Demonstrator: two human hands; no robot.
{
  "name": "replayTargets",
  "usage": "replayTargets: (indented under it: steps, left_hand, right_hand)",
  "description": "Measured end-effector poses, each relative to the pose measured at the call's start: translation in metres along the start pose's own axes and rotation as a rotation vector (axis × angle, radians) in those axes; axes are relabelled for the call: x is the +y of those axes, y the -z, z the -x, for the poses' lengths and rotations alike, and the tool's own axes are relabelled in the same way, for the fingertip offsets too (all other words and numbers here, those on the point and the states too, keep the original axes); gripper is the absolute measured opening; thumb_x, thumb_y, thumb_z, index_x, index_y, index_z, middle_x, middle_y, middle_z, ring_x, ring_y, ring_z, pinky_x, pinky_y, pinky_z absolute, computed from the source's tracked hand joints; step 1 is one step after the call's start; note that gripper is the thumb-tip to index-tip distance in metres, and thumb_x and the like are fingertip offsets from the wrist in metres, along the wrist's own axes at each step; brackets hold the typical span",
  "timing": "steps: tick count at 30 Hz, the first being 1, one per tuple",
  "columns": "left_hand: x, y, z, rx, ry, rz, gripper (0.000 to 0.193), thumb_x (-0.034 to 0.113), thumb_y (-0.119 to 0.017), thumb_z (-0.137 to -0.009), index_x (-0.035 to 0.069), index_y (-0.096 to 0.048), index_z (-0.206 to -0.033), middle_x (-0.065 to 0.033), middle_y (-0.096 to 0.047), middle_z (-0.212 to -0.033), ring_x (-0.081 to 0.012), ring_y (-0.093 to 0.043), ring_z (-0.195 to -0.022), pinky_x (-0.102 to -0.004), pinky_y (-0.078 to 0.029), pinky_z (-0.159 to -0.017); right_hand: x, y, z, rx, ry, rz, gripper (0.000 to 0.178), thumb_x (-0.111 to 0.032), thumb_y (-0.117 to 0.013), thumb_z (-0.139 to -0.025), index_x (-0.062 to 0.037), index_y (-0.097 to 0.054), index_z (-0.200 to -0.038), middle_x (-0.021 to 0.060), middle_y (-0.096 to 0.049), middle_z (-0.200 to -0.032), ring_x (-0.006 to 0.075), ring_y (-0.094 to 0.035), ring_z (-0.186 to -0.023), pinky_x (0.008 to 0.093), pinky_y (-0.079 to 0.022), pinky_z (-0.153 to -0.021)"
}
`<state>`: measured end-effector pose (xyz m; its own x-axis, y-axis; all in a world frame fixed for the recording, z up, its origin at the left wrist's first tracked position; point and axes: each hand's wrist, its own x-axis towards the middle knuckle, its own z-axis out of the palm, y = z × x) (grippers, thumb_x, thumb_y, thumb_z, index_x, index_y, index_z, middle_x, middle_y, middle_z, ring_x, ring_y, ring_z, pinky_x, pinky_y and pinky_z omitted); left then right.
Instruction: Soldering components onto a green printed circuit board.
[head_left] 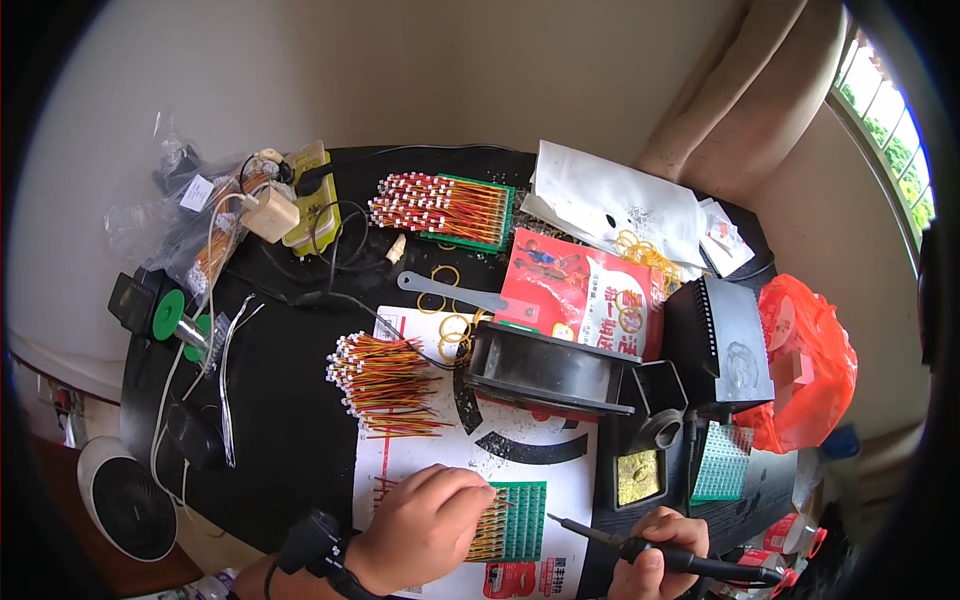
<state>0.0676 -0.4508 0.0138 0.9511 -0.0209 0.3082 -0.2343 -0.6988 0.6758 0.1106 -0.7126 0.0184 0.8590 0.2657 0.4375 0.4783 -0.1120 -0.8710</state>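
My left hand (425, 535), wearing a black band and a small device at the wrist, rests over a green perforated circuit board (526, 520). Its thumb and fingers are pinched at the board's upper edge, where a thin red-and-yellow wire end shows. Rows of such wires stand in the board's left part, partly hidden under the hand. In my right hand (660, 545) is a black soldering iron (632, 548), its tip pointing left beside the board's right edge. A loose bundle of wires with white connectors (385, 385) lies just beyond my left hand.
A black fan (550, 365), a soldering iron stand with yellow sponge (638, 478) and a black box (718, 340) stand beyond. Another wired board (475, 210) lies farther back. Solder spool (170, 315), cables and plastic bags are left; a red bag (800, 370) is right.
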Motion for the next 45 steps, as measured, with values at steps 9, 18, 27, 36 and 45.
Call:
replayTargets:
  steps: [9, 18, 27, 36, 45]
  left_hand:
    - [-0.004, -0.008, 0.004, -0.16, -0.006, -0.037, 0.024, -0.003, -0.074, -0.079, 0.003, -0.074, -0.103, -0.0106, -0.072, -0.104, -0.0318, -0.069, -0.091, -0.0425, -0.057, -0.083]
    - [0.003, 0.012, -0.007, 0.119, 0.06, 0.055, 0.021, -0.009, -0.079, -0.079, 0.001, -0.077, -0.098, -0.0116, -0.072, -0.086, -0.031, -0.071, -0.073, -0.0389, -0.057, -0.067]
    - [0.005, 0.012, -0.006, 0.044, 0.038, 0.105, 0.02, -0.005, -0.082, -0.079, 0.002, -0.077, -0.097, -0.0107, -0.074, -0.088, -0.0304, -0.069, -0.073, -0.0383, -0.057, -0.068]
    - [0.001, -0.003, 0.001, -0.13, -0.006, 0.053, 0.024, -0.004, -0.079, -0.078, 0.003, -0.076, -0.1, -0.0098, -0.076, -0.104, -0.0328, -0.071, -0.094, -0.0417, -0.059, -0.083]
    - [0.004, 0.006, 0.001, -0.035, 0.001, 0.015, 0.029, -0.006, -0.078, -0.076, 0.004, -0.078, -0.103, -0.0106, -0.073, -0.096, -0.0319, -0.068, -0.083, -0.0415, -0.058, -0.077]
  right_hand:
    - [0.011, 0.0, -0.007, 0.021, 0.104, -0.022, 0.028, -0.022, -0.062, -0.105, 0.0042, -0.053, -0.109, 0.0119, -0.054, -0.078, 0.0189, -0.051, -0.062, 0.0333, -0.042, -0.057]
    - [0.009, 0.0, -0.007, -0.007, 0.097, -0.058, 0.023, -0.016, -0.061, -0.102, 0.0047, -0.053, -0.108, 0.0132, -0.053, -0.079, 0.0181, -0.049, -0.062, 0.0333, -0.04, -0.057]
    - [0.005, 0.002, -0.011, -0.071, 0.043, -0.024, 0.022, -0.016, -0.06, -0.104, 0.004, -0.052, -0.11, 0.0128, -0.054, -0.081, 0.0177, -0.049, -0.064, 0.0322, -0.041, -0.058]
    - [0.007, 0.001, -0.009, -0.045, 0.042, -0.018, 0.023, -0.017, -0.06, -0.103, 0.0036, -0.053, -0.109, 0.0125, -0.054, -0.081, 0.0183, -0.05, -0.064, 0.0334, -0.042, -0.058]
    - [0.005, 0.004, -0.011, -0.091, 0.04, -0.022, 0.025, -0.018, -0.061, -0.104, 0.0038, -0.052, -0.11, 0.0129, -0.055, -0.081, 0.0173, -0.049, -0.063, 0.0333, -0.04, -0.057]
